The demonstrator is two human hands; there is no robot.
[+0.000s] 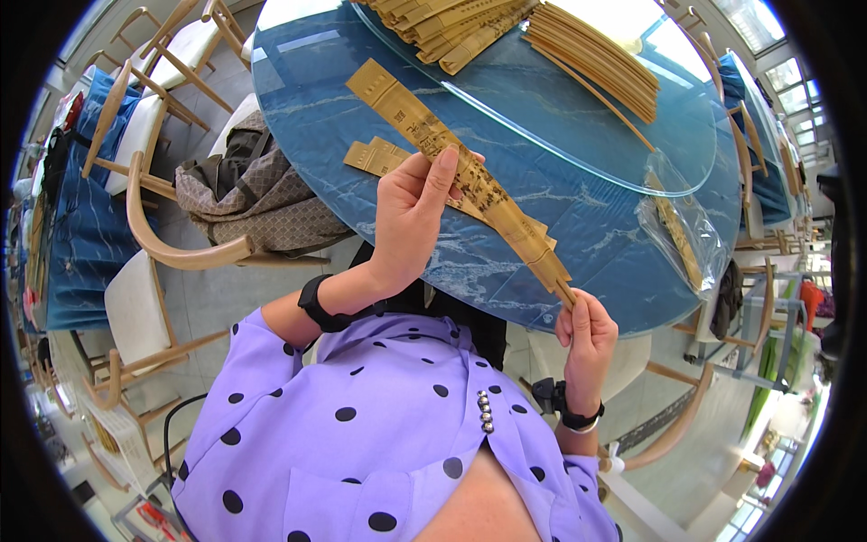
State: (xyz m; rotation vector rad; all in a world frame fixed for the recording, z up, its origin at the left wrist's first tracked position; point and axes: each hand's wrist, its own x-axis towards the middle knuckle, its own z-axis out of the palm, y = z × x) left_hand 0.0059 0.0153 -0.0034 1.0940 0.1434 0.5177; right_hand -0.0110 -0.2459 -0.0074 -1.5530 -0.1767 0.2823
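A long gold-brown paper chopstick sleeve [384,95] with dark printed pictures slants across the near part of the table. My left hand [408,212] is closed on its middle, thumb on top. At the lower right end, my right hand [589,339] pinches narrow brown stick ends [565,293] that stick out of the sleeve; they look like chopsticks, though their full length is hidden. Beneath the held sleeve, more gold sleeves [368,156] lie on the blue tabletop, partly covered by my left hand.
A glass turntable [578,149] sits on the round blue marble-patterned table [316,135]. It bears a loose pile of sleeves [433,27] and a neat stack [601,63]. A clear plastic bag [673,217] lies at the right. A patterned bag [271,194] rests on a wooden chair [185,253] at left.
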